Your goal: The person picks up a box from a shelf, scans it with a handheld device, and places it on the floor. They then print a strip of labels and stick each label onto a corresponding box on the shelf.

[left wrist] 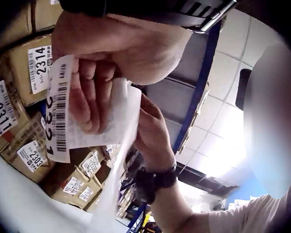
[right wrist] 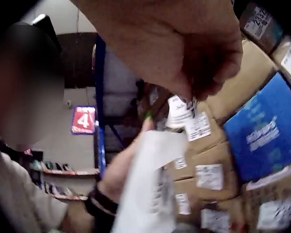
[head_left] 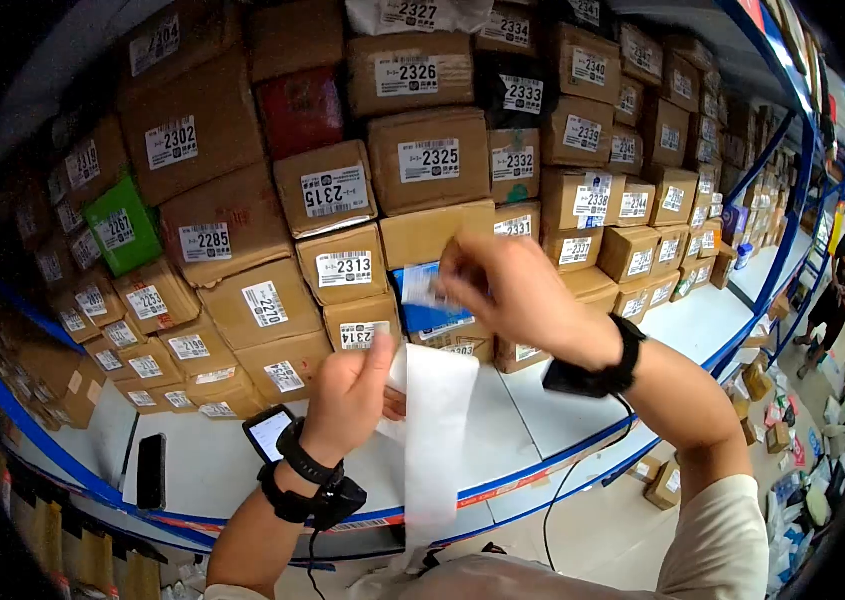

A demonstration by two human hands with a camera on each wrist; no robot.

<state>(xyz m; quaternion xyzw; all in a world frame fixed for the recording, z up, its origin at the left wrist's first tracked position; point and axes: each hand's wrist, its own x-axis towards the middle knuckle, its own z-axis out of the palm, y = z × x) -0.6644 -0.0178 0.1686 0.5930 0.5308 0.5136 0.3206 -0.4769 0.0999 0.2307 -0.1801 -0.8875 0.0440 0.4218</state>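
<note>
My left hand [head_left: 348, 385] holds a long white strip of barcode labels [head_left: 438, 430], which hangs down in front of the shelf. In the left wrist view, a printed label [left wrist: 61, 111] on the strip lies beside the curled fingers [left wrist: 89, 97]. My right hand [head_left: 528, 300], slightly blurred, pinches a single white label [right wrist: 179, 112] between thumb and fingers. It is up by the stacked boxes, in front of a blue box [head_left: 433, 315] and a plain cardboard face [head_left: 438, 232]. Below it are the left hand and the strip.
Numbered cardboard boxes [head_left: 428, 160] fill the shelf, with a green parcel [head_left: 121, 228] at left. A black phone [head_left: 152, 470] and a device with a lit screen [head_left: 269, 432] lie on the shelf board [head_left: 503, 440]. Parcels cover the floor at right, where another person [head_left: 840, 290] stands.
</note>
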